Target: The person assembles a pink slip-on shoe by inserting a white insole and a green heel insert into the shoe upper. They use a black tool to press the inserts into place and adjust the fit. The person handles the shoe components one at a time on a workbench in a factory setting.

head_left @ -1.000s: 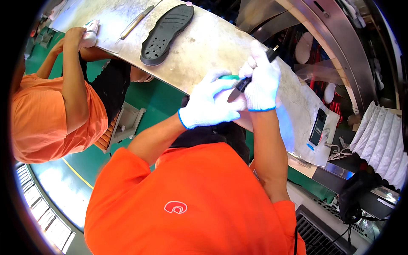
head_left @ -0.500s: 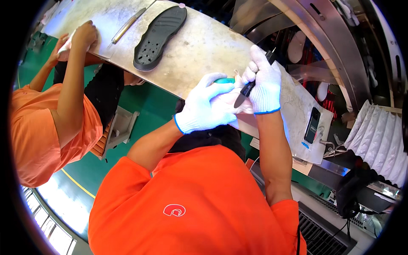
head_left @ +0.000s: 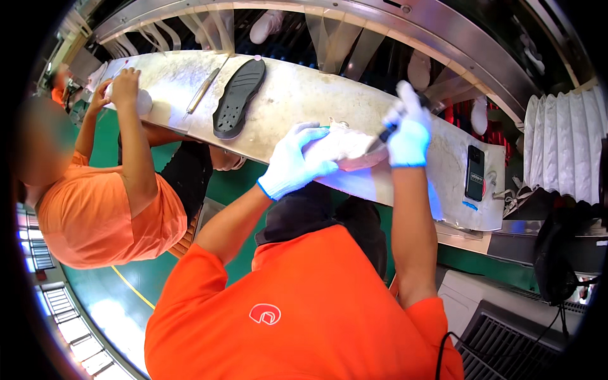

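The pale shoe (head_left: 342, 147) is positioned above the near edge of the worktable (head_left: 297, 88), in front of the wearer's lap. Contact between shoe and table cannot be determined. The gloved left hand (head_left: 294, 159) is clamped on the left end of the shoe, thumb on the near side and fingers on the far side. The gloved right hand (head_left: 408, 130) is closed around a dark hand tool (head_left: 387, 133), with one finger extended upward. The tool's lower end is located at the right end of the shoe; motion blur conceals whether they touch.

A black sole (head_left: 239, 98) lies on the table, to the left of the shoe and farther back. A slim tool with a tan handle (head_left: 202, 92) lies just left of the sole. A black phone (head_left: 474, 174) lies near the right end of the table, with a small blue piece (head_left: 470, 206) just below it.

At the left, a co-worker in an orange shirt (head_left: 114, 215) holds a white item (head_left: 144, 101) with both hands. Behind the table, clear flaps (head_left: 335, 41) hang from a metal frame (head_left: 380, 19). A white pleated hose (head_left: 563, 145) stands at the right.
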Demonstrator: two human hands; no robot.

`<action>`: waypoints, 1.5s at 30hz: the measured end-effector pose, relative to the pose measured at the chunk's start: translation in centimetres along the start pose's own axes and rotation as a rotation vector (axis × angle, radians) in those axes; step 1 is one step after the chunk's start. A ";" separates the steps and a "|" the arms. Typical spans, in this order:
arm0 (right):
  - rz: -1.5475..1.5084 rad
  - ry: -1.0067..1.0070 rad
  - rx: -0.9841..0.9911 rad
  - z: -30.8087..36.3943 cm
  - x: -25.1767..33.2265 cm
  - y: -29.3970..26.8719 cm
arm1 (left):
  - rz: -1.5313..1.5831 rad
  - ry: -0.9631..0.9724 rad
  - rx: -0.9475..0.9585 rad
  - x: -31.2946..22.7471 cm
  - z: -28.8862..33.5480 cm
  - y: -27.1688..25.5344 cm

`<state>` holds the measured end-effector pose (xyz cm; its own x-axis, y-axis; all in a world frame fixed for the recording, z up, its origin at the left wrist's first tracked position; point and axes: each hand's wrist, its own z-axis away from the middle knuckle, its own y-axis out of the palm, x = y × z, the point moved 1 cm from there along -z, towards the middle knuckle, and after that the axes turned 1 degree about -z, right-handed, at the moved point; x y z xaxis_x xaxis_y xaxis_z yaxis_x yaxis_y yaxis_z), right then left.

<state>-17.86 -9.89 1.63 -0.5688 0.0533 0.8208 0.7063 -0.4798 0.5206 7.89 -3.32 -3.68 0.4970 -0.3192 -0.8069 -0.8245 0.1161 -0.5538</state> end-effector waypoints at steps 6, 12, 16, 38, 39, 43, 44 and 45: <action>-0.037 -0.006 -0.118 4.2 -0.5 -13.8 | -0.431 -0.043 0.249 -3.6 -2.4 -2.7; 0.089 -0.058 -0.079 4.7 -2.0 -14.3 | -0.621 0.284 0.369 -8.5 -5.7 4.2; 0.292 0.053 -0.030 3.8 -1.8 -12.9 | -0.406 0.241 0.470 -11.4 -8.4 6.0; 0.835 -0.039 0.532 2.9 0.9 -7.4 | -0.596 0.321 0.317 -8.4 -3.2 2.1; 0.831 -0.025 0.539 2.6 0.8 -7.6 | -0.612 0.335 0.320 -8.7 -3.3 2.7; 0.311 -0.083 0.292 3.6 1.2 -6.8 | -0.649 0.279 0.348 -8.9 -2.9 3.3; 0.137 -0.086 0.266 3.8 1.7 -6.0 | -0.652 0.288 0.339 -8.9 -2.8 3.3; -0.035 -0.088 0.237 3.7 1.7 -5.4 | -0.655 0.295 0.330 -9.1 -2.8 3.3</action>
<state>-21.06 -3.97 1.14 -0.5630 0.1472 0.8132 0.7719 -0.2578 0.5811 -0.12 -2.63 2.36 0.7230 -0.6502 -0.2337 -0.2432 0.0771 -0.9669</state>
